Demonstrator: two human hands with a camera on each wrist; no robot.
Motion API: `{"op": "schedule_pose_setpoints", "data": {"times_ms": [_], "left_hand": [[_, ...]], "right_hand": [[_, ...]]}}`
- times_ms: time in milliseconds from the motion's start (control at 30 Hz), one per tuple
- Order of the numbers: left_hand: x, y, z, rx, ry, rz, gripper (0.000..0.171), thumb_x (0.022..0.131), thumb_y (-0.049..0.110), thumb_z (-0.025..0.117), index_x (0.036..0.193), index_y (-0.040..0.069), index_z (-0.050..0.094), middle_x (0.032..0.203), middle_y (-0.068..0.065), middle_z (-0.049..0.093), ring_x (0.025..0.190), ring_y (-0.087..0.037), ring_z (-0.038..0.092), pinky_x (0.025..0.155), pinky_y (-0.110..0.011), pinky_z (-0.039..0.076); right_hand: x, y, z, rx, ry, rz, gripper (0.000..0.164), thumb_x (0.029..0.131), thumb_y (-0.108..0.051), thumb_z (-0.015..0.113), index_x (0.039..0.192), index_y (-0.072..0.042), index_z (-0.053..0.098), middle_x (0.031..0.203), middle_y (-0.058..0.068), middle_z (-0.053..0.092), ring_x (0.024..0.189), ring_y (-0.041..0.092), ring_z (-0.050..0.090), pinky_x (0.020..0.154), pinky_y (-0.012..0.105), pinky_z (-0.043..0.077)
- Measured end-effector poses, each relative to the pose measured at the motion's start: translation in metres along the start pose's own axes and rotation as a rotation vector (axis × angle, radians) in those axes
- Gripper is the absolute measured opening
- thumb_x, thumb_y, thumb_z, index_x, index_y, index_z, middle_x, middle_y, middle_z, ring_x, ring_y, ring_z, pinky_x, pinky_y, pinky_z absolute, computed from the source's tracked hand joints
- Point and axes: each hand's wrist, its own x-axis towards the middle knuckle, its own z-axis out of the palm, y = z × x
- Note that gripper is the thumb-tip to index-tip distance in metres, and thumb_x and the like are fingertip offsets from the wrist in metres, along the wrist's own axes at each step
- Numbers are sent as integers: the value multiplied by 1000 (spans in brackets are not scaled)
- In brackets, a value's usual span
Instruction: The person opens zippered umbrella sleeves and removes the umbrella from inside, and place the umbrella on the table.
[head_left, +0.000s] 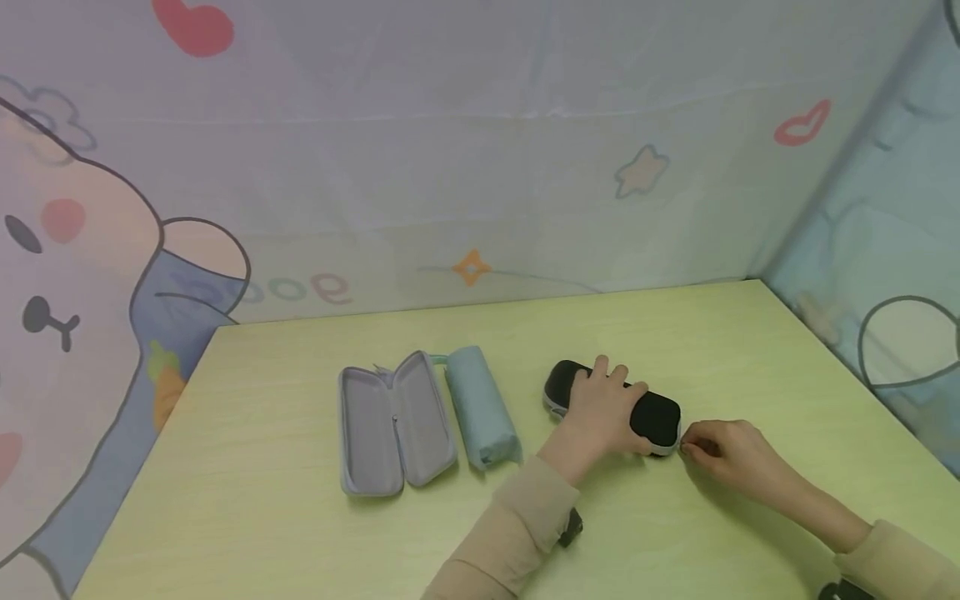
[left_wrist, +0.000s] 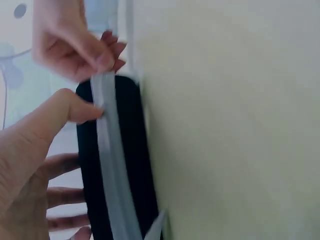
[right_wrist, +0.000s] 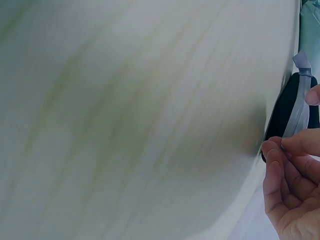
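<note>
A black zip case (head_left: 657, 418) with a grey zipper band lies on the table, right of centre. My left hand (head_left: 602, 408) grips it, fingers spread over the top and thumb on the near side. In the left wrist view that thumb (left_wrist: 84, 111) presses beside the zipper band (left_wrist: 111, 150). At the case's right end, my right hand (head_left: 738, 458) pinches the zipper between thumb and forefinger; the fingertips hide the small part held. A grey fabric tab (right_wrist: 302, 61) sticks out at the case's other end in the right wrist view.
Left of the hands, a grey pencil case (head_left: 367, 433) lies unzipped and spread flat. Beside it is a light blue-green soft pouch (head_left: 482, 407). A printed cloth (head_left: 420, 167) hangs behind the table (head_left: 247, 467).
</note>
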Motion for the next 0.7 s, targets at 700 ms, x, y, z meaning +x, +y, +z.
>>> {"op": "schedule_pose_setpoints", "data": {"times_ms": [700], "left_hand": [[-7, -61, 1, -324, -84, 121, 61, 88, 40, 67, 144, 36, 42, 150, 4, 42, 144, -25, 31, 105, -45, 41]], "right_hand": [[-1, 1, 1, 16, -27, 27, 11, 77, -1, 73, 78, -12, 71, 70, -9, 67, 61, -10, 49, 54, 19, 44]]}}
